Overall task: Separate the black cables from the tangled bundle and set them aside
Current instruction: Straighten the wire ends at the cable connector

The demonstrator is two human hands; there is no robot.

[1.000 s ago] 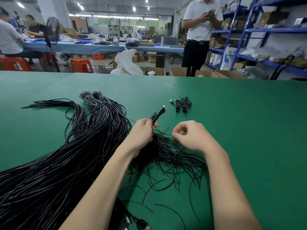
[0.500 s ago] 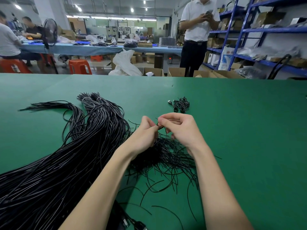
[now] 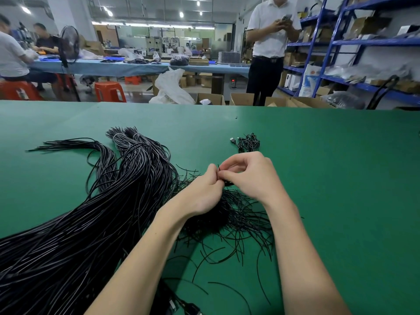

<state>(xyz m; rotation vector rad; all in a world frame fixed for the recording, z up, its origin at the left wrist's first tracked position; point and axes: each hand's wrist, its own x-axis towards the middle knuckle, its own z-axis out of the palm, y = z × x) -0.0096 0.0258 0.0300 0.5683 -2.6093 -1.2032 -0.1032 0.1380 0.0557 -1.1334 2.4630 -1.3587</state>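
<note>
1. Hands have closed together since a second ago: your right hand, then apart from the left and pinching nothing visible, now meets your left hand fingertip to fingertip above the desk.
2. Connector end that stood up from your left fist a second ago is no longer in view; only a short black tip shows between the two hands.
3. Judgement: you are now picking one cable out of the held cluster, so separation is under way, not finished.
4. Left hand is curled round the gathered ends of the tangled bundle; right hand pinches at the same spot.
5. Bundle lies directly beneath both hands, touching them. Long cables lie just left; small set-aside cables rest just beyond your right hand.
</note>
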